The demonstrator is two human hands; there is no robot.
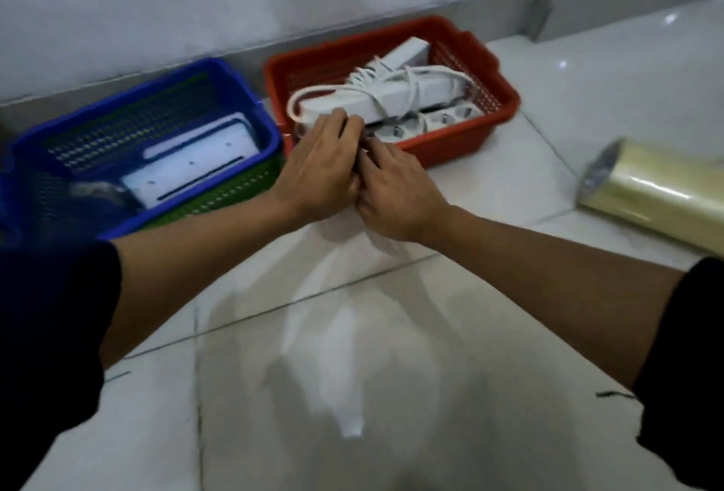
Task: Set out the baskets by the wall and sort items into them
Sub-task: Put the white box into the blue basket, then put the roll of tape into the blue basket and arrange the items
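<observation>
A red plastic basket with holes in its sides (505, 106) sits on the white tiled floor (431, 353), right against the grey wall (196, 0). It holds white power strips with tangled white cords (391, 98). Just beside the red basket, on its left, is a blue plastic basket (250, 98) sitting inside a green one (243, 185). The blue one holds a flat white box (196, 169). Well off to the right of the red basket, a shiny roll of yellowish plastic wrap (658, 185) lies on the floor.

The person's left hand (317, 169) and right hand (395, 196) press close together at the front edge of the red basket. Their fingers are curled in around something dark and thin, but it is too blurry to say what, or how tight the hold is. A see-through plastic bag (341, 334) seems to hang under the hands.

I think the sorting step is going on now. Next, the hands probably need to let the thing go into the red basket.
</observation>
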